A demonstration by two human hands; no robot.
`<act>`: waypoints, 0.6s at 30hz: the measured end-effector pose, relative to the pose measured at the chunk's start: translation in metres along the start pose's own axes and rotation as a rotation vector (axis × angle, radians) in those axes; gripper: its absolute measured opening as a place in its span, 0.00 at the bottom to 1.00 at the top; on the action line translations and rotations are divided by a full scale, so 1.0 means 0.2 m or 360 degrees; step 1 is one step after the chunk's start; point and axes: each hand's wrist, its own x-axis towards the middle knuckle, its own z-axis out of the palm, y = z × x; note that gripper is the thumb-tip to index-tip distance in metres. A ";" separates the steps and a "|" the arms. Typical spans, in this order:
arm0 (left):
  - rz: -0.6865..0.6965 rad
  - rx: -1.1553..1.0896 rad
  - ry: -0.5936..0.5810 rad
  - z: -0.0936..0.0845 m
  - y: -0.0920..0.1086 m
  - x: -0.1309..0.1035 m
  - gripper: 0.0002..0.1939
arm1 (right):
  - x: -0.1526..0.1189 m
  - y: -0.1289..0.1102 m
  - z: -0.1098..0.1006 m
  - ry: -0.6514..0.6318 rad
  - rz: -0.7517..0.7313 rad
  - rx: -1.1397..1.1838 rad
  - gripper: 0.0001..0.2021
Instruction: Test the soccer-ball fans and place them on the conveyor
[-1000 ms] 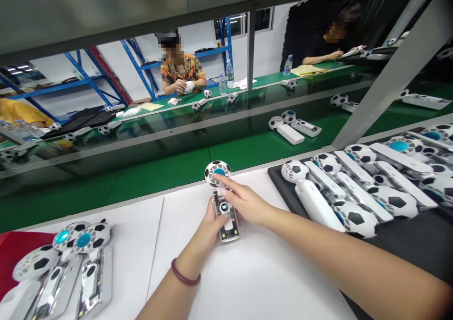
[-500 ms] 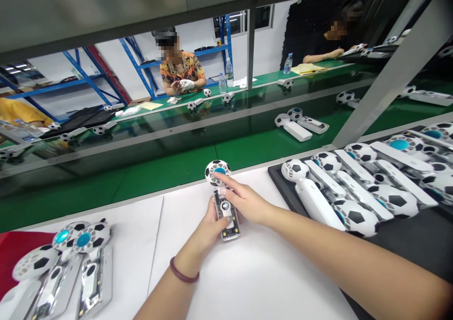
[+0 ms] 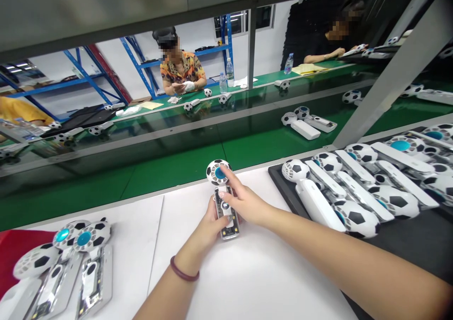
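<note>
A handheld fan (image 3: 226, 232) with a round head patterned like a football and a clear handle is between my hands, above the white work surface. My left hand (image 3: 211, 223) wraps the handle from the left, its thumb on the lower front. With its thumb near the top of the handle, my right hand (image 3: 244, 199) grips from the right; its index finger reaches up to the blue centre of the head. A small round display on the handle is lit. The right hand's other fingers are partly hidden behind the handle.
A black tray (image 3: 278, 181) with several similar fans stands at the right. More fans (image 3: 94, 275) lie at left beside a red object (image 3: 21, 249). Beyond runs a green conveyor (image 3: 170, 169) carrying fans. A metal post (image 3: 385, 70) slants at right. Two co-workers sit opposite.
My right index finger has shifted slightly on the fan's head. The fans on the near belt have moved right, and those on the far belt slightly left. A co-worker's hands have come together.
</note>
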 end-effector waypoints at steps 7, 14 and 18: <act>-0.0046 -0.0108 -0.0100 0.01 0.01 -0.02 0.32 | 0.04 -0.01 -0.02 -0.0001 0.0388 0.0669 0.38; -0.0158 -0.0058 -0.0384 0.01 0.00 -0.04 0.31 | 0.02 0.00 -0.01 -0.0362 0.0719 0.0800 0.23; -0.0139 -0.0145 -0.0451 0.00 0.00 -0.04 0.36 | -0.01 -0.08 -0.04 -0.0284 0.0683 0.0641 0.20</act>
